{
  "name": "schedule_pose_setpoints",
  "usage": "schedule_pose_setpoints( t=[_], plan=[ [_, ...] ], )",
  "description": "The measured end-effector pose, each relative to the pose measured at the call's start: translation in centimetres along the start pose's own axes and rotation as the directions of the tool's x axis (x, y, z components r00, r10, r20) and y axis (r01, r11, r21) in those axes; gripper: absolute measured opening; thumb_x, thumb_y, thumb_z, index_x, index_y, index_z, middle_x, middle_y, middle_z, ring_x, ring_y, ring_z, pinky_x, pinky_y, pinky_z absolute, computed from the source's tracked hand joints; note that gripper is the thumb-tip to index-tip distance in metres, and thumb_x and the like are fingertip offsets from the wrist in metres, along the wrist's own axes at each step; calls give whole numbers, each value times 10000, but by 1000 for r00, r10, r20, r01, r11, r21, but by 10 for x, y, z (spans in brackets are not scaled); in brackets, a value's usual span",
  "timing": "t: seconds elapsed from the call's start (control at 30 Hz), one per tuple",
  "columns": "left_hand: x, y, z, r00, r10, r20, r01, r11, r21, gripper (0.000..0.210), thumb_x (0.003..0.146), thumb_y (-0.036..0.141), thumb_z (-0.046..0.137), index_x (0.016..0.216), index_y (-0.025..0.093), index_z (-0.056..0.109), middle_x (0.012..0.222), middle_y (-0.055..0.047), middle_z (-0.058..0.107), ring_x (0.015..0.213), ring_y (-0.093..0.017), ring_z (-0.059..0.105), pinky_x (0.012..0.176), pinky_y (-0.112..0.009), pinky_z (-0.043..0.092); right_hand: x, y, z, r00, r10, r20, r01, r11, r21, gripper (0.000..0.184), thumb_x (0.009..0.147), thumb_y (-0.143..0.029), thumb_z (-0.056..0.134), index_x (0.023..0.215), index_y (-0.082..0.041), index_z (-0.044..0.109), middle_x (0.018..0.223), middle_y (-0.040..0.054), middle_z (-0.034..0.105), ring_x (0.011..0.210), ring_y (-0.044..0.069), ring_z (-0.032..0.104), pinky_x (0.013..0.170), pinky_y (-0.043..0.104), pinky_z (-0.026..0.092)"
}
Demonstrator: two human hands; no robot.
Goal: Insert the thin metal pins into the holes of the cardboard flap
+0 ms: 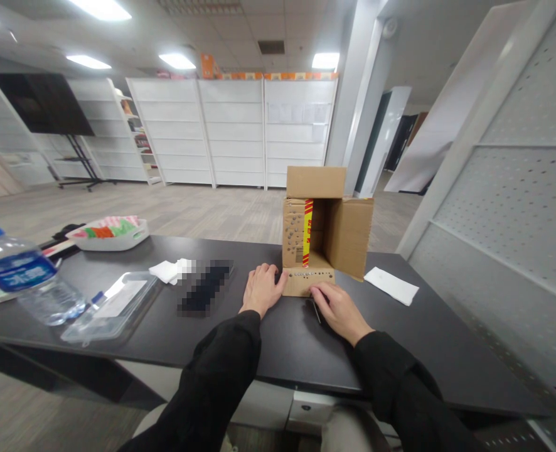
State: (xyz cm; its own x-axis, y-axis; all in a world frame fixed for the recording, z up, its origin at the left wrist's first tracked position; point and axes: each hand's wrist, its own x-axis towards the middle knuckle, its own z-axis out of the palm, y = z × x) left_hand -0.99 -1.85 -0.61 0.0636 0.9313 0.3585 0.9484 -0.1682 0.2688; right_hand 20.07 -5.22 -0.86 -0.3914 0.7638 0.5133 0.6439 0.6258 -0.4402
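Note:
A cardboard box (351, 235) stands on the desk with its opening towards me and its flaps spread. Its left flap carries a strip of red and yellow tape (308, 232) and many small holes. More holes run in a row along the lower front flap (299, 285). My left hand (261, 290) rests on the desk left of this flap, fingers apart, the thumb at the flap's edge. By the flap's right front corner, my right hand (338, 309) is closed around a thin metal rod (316, 312); most of it is hidden by the fingers.
Right of the box lies a folded white paper (391, 285). To the left are a clear plastic case (118, 307), a water bottle (33, 282), crumpled tissue (169, 271), a blurred dark object (206, 285) and a white basket (113, 242). A perforated panel (508, 207) borders the desk's right side.

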Motion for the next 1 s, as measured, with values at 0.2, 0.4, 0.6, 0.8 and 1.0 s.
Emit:
schedule_pose_setpoints(
  t=[0.2, 0.4, 0.6, 0.8, 1.0],
  plan=[
    [0, 0, 0, 1000, 10, -4, -10, 1000, 7, 429, 962, 509, 335, 920, 199, 629, 1001, -98, 639, 1009, -238, 574, 920, -371, 390, 9, 6, 3, 967, 123, -223, -90, 984, 156, 317, 1005, -396, 369, 990, -209, 624, 910, 73, 692, 846, 216, 653, 788, 333, 497],
    [1, 0, 1, 1000, -9, 6, 9, 1000, 19, 422, 960, 511, 343, 931, 202, 628, 1000, -97, 640, 1021, -239, 574, 925, -370, 389, 21, 12, 7, 917, 196, -347, -151, 977, 151, 333, 995, -395, 359, 988, -196, 626, 941, 87, 700, 845, 219, 666, 769, 337, 514],
    [0, -1, 2, 1000, 6, -7, -6, 1000, 13, 419, 960, 505, 350, 928, 196, 631, 997, -96, 642, 1009, -240, 574, 916, -372, 391, 24, 16, 11, 915, 194, -353, -162, 980, 117, 337, 991, -404, 363, 982, -195, 627, 906, 91, 699, 824, 224, 664, 755, 340, 512],
    [1, -1, 2, 1000, 8, -11, -8, 1000, 17, 423, 961, 505, 348, 922, 194, 632, 983, -98, 641, 1003, -246, 576, 903, -377, 394, 23, 22, 14, 921, 188, -340, -163, 981, 103, 337, 1000, -403, 356, 1012, -191, 618, 927, 94, 692, 853, 228, 657, 776, 348, 509],
    [0, 0, 0, 1000, 7, 0, -7, 1000, 16, 429, 962, 509, 342, 930, 193, 630, 993, -102, 639, 1013, -244, 575, 907, -373, 392, 24, 19, 12, 945, 104, -309, -97, 995, 36, 325, 1002, -378, 357, 1008, -189, 621, 977, 110, 669, 931, 243, 635, 853, 376, 492]
  ],
)
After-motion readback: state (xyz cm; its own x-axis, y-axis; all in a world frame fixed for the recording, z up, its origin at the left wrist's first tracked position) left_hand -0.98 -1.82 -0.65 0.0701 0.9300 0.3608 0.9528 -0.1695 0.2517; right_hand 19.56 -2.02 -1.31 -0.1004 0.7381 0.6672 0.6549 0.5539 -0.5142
